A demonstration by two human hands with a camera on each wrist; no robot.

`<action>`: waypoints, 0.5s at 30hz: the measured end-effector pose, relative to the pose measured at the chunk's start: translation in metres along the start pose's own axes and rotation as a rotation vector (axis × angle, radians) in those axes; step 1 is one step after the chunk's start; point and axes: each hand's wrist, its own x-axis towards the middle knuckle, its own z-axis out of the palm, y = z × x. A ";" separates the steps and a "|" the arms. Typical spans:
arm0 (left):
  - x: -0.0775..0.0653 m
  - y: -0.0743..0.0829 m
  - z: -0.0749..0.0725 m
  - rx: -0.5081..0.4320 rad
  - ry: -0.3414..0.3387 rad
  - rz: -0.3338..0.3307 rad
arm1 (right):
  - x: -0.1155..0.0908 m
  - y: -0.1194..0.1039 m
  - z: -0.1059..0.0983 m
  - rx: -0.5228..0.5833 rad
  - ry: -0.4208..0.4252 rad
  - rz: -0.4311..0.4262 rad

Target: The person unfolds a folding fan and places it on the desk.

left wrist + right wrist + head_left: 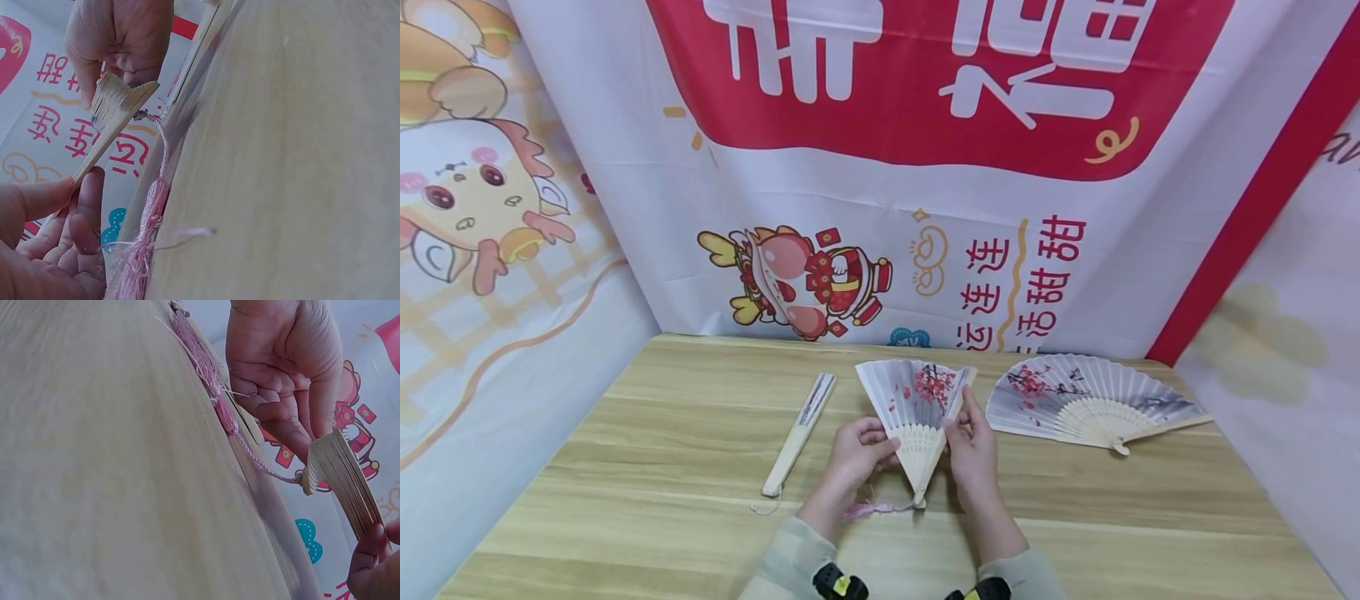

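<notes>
A half-spread folding fan (pixel 913 408) with red blossoms on pale grey-white cloth is held above the table by both hands. My left hand (pixel 855 454) pinches its left outer rib between thumb and fingers. The right hand (pixel 976 458) grips the right outer rib, one finger stretched up along it. In the left wrist view the light wooden ribs (pixel 115 119) gather at the pivot, where a pink tassel (pixel 147 231) hangs by a cord. A folded fan (pixel 797 437) lies to the left, and a widely spread fan (pixel 1097 404) lies to the right.
The fans are on a wood-grain table (pixel 647 467). Behind its far edge hangs a red and white printed banner (pixel 850 183). Patterned cloth walls (pixel 497 333) stand at both sides.
</notes>
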 end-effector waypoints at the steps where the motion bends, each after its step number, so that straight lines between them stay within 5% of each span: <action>1: 0.000 0.000 0.000 0.001 0.005 -0.002 | 0.000 0.000 0.000 0.000 0.007 -0.004; 15: 0.001 0.001 0.001 -0.006 0.064 -0.004 | 0.002 0.002 0.000 0.043 0.087 -0.024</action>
